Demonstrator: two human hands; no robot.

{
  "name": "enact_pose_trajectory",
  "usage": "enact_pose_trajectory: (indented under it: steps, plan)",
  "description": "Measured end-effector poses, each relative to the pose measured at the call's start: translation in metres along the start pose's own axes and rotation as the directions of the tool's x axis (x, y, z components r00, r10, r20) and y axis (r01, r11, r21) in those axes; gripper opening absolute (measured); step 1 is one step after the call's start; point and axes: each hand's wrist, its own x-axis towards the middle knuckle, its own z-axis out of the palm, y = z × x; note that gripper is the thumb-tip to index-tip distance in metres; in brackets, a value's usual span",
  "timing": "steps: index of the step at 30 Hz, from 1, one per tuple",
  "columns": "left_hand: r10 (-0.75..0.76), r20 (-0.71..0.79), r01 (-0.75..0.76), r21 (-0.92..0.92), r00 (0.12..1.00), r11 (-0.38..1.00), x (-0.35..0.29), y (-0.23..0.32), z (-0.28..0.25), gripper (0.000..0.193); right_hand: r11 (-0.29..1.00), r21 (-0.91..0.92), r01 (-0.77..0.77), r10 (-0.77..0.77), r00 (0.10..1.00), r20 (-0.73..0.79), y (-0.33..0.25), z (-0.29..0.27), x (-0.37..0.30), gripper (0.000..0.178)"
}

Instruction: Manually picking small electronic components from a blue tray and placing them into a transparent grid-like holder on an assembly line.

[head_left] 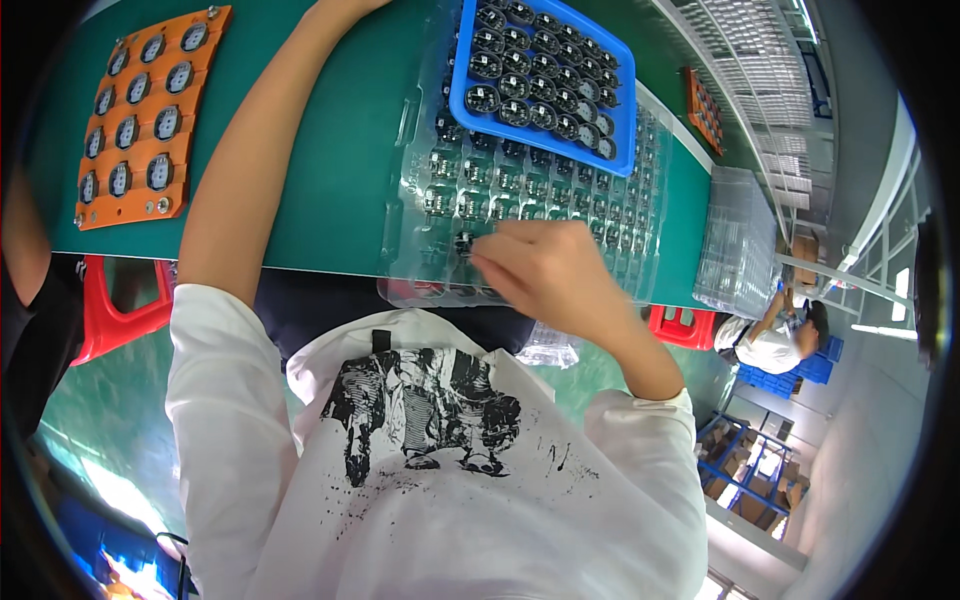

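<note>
My right hand (545,265) is closed in a pinch over the near left part of a clear plastic blister tray (400,235). At its fingertips is a small dark part (463,243), partly hidden by the fingers. Rows of small black and silver parts (505,182) fill the pockets farther back. A blue tray (545,138) of round dark parts with metallic rims rests on the blister tray's far side. My left forearm (250,165) stretches over the table to the top edge, where the hand is cut off.
An orange board (127,160) with rows of round parts lies at the left on the green table (335,170). Another orange board (704,110) is at the far right. Stacked clear trays (738,240) stand right. Red stools (125,315) flank me; another person's arm (22,240) is at left.
</note>
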Motion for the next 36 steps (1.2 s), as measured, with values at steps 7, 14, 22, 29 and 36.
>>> enact_pose_trajectory:
  steps: [7,14,22,29,36]
  plan:
    - [0.012,-0.02,-0.011,0.04,1.0,0.999,0.001,-0.01,-0.009,0.019,0.938,-0.244,-0.248,0.143,0.914,-0.38,0.074,-0.072,0.01,0.009]
    - [-0.06,0.008,0.06,0.034,0.998,0.998,-0.001,-0.008,-0.008,0.019,0.902,-0.379,-0.206,0.08,0.943,-0.322,0.128,-0.071,0.028,0.009]
    - [-0.014,0.006,0.014,0.001,1.0,1.0,0.0,-0.008,-0.01,0.019,0.901,-0.391,-0.19,0.078,0.956,-0.284,0.131,-0.07,0.034,0.009]
    - [-0.006,-0.001,0.006,0.023,1.0,1.0,0.0,-0.008,-0.009,0.019,0.905,-0.385,-0.179,0.071,0.958,-0.279,0.133,-0.068,0.035,0.009]
    - [-0.021,0.003,0.021,0.028,1.0,0.999,0.0,-0.007,-0.01,0.019,0.905,-0.391,-0.168,0.056,0.958,-0.281,0.131,-0.068,0.036,0.01]
